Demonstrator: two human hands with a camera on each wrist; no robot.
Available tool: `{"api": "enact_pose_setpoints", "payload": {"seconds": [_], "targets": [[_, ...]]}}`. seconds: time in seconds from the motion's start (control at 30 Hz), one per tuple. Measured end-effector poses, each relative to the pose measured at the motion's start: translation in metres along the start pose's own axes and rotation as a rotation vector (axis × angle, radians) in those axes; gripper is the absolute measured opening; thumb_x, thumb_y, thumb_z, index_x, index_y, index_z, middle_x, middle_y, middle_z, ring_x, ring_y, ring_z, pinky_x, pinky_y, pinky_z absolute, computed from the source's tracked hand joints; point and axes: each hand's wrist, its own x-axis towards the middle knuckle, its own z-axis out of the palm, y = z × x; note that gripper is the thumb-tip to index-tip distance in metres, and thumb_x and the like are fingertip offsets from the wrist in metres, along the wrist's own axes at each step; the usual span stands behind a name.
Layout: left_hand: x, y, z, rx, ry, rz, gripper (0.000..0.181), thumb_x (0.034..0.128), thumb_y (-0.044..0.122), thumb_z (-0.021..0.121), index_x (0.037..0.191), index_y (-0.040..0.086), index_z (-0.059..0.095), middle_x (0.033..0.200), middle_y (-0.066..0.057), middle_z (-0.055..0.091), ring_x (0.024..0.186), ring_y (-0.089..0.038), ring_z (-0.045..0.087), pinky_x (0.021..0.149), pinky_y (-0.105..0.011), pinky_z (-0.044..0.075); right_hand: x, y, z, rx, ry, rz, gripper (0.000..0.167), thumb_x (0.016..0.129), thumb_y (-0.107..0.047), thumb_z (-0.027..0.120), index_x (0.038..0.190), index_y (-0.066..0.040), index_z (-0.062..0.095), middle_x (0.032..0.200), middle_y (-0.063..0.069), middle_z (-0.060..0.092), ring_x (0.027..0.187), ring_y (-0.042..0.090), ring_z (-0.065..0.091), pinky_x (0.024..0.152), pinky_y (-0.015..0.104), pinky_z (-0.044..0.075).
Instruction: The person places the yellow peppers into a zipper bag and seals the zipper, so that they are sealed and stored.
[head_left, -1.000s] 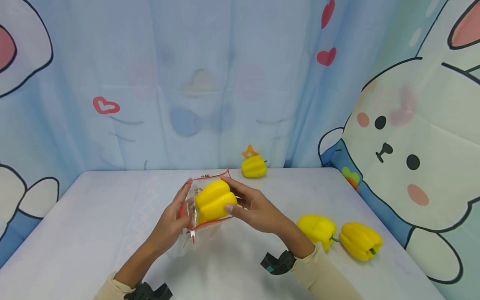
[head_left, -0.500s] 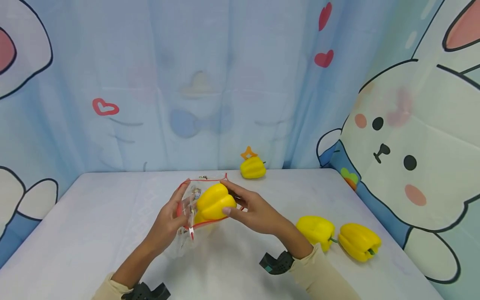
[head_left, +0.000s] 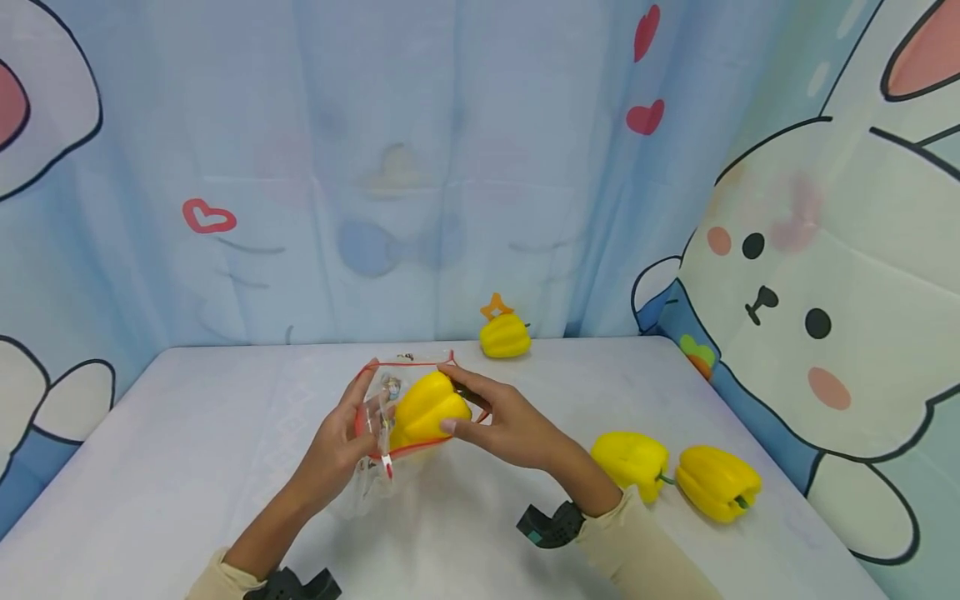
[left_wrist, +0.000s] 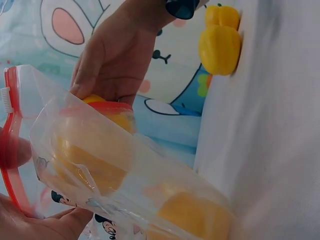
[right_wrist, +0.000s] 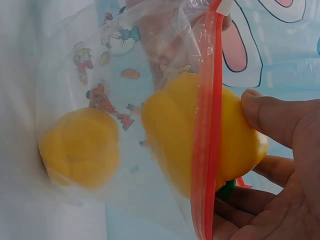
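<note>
A clear zip bag (left_wrist: pixel 145 155) with a red zip edge and cartoon prints hangs with its mouth spread. My left hand (head_left: pixel 333 446) grips its left side, thumb in front. In my right hand (head_left: pixel 517 427) a yellow bell pepper (head_left: pixel 427 408) is held between thumb and fingers at the bag's mouth. The right wrist view shows this pepper partly past the red zip edge, its green stem toward my fingers. Lower down, a second yellow bell pepper (right_wrist: pixel 82 147) lies inside the bag, seen through the plastic.
On the white table (head_left: pixel 187 450), two yellow bell peppers (head_left: pixel 717 483) lie side by side near my right forearm. One more pepper (head_left: pixel 505 336) sits at the back edge. A blue cartoon curtain (head_left: pixel 405 167) hangs behind and beside the table.
The held pepper has sunk slightly lower into the bag's mouth, my right hand moving slightly left and down with it. My left hand keeps its grip on the bag.
</note>
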Motion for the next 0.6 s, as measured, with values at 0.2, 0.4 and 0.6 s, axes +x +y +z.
{"api": "enact_pose_setpoints", "payload": {"seconds": [0.2,0.4,0.6], "targets": [[-0.0015,0.0009,0.0007,0.01,0.007,-0.014,0.079,0.0852,-0.006,0.04,0.156,0.005,0.008,0.162,-0.011,0.003,0.14,-0.036,0.031,0.096,-0.035,0.045,0.0009,0.0008,-0.0006,-0.03,0.002,0.006,0.067,0.091,-0.019,0.068,0.15,-0.011,0.037,0.152,0.005,0.037,0.13,0.019,0.046,0.104,0.035,0.041],[-0.0008,0.0019,0.0025,0.049,0.01,-0.01,0.078,0.087,-0.008,0.043,0.156,0.004,0.009,0.162,-0.011,0.002,0.141,-0.036,0.028,0.097,-0.038,0.043,-0.0005,0.0038,-0.0023,-0.106,-0.018,0.019,0.067,0.092,-0.021,0.068,0.15,-0.014,0.037,0.152,0.003,0.038,0.131,0.019,0.045,0.106,0.036,0.04],[0.0004,0.0032,0.0032,0.02,0.002,0.006,0.078,0.0879,-0.011,0.044,0.156,0.004,0.008,0.162,-0.011,0.003,0.14,-0.036,0.029,0.097,-0.039,0.042,-0.0008,0.0026,-0.0039,-0.167,-0.036,0.044,0.067,0.09,-0.025,0.069,0.15,-0.018,0.039,0.151,-0.001,0.04,0.13,0.018,0.045,0.105,0.039,0.04]]}}
